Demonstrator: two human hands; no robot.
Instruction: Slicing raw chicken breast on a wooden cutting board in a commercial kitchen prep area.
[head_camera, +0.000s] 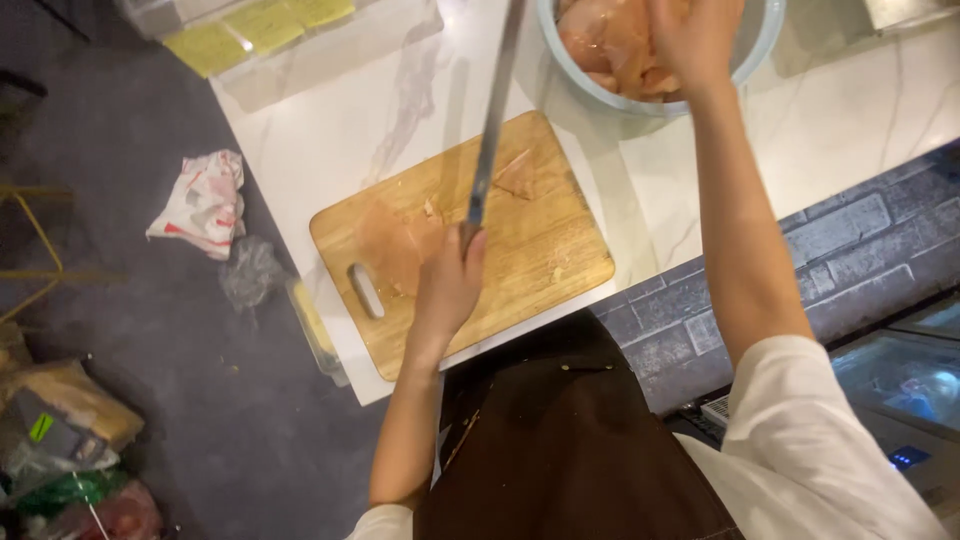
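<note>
Head view, looking straight down. The left hand (450, 280) sits at the middle of the frame, its grip wrapped tight round the handle of a long knife (490, 130). The blade runs up from the fist toward 12 o'clock, leaning slightly to 1 o'clock, and leaves the frame at the top edge. Below the hand and blade lies a wooden cutting board (540, 270) with a slot handle at its 8 o'clock corner. The board rests on the white marbled counter (340, 130), turned at a slant. A pale piece of raw chicken (395, 240) lies flat on the board just to the 9 o'clock side of the left hand, and a thinner scrap (520, 175) lies near the board's 12 o'clock edge, beside the blade.

The right hand (695, 40) reaches to 1 o'clock into a light blue bowl (765, 45) filled with raw chicken pieces (610, 45). Its fingers are down among the meat; whether that grip has closed on a piece cannot be told.

At 11 o'clock, yellow sponges (265, 25) sit in a clear tray at the counter's far end. On the dark floor at 9 o'clock lies a crumpled red and white wrapper (205, 200), with a clear plastic bag (250, 270) just below it. The person wears a brown apron (570, 450).
</note>
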